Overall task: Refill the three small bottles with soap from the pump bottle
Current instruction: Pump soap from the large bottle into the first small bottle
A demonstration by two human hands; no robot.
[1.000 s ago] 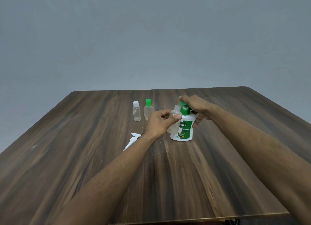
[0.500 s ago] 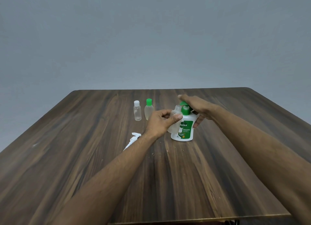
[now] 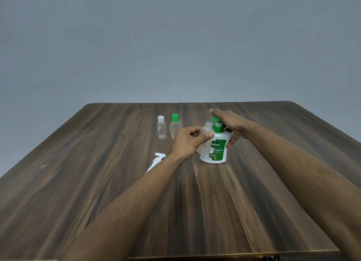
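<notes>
A white pump bottle (image 3: 216, 149) with a green label and green pump head stands at the table's middle. My right hand (image 3: 229, 124) lies over the pump head, its fingers stretched across the top and its thumb against the bottle's right side. My left hand (image 3: 188, 140) grips a small clear uncapped bottle (image 3: 207, 128), holding it against the pump bottle's left side with its open neck below the nozzle. Two capped small bottles stand further back left: one with a white cap (image 3: 161, 127), one with a green cap (image 3: 174, 126).
A white spray-pump cap (image 3: 157, 159) lies on the dark wooden table (image 3: 97, 182), just left of my left forearm. A plain grey wall rises behind the table's far edge.
</notes>
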